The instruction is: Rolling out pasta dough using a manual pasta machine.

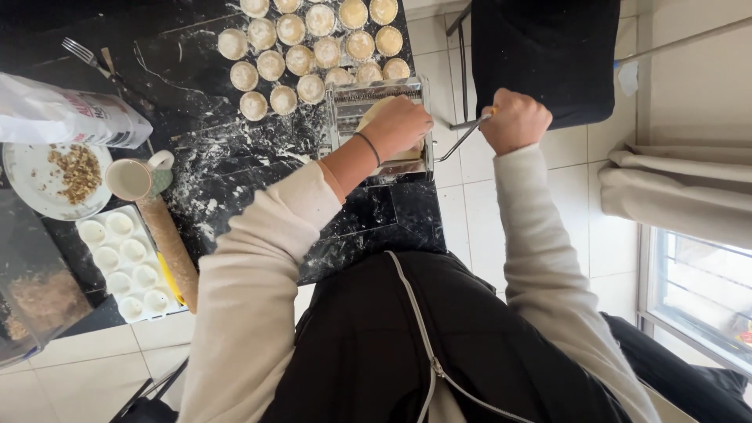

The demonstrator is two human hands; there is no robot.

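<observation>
While the black marble counter (235,157) is dusted all over with flour, the floor (454,196) beside it is of pale tiles, and a window (705,290) with a light curtain (681,188) stands at the right. On the counter edge sits one metal pasta machine (352,110). The left hand (395,125) lies on a sheet of dough (374,110) at the top of the machine, fingers bent over it. The right hand (513,119) is closed around the crank handle (462,137). Beyond the machine lie about twenty round filled dough pieces (298,47) in rows. To the left are one fork (82,53), one flour bag (70,113), one plate (19,176) with crumbled filling, one cup (133,178), one rolling pin (168,247) and one white mould tray (125,262) with ten hollows.
</observation>
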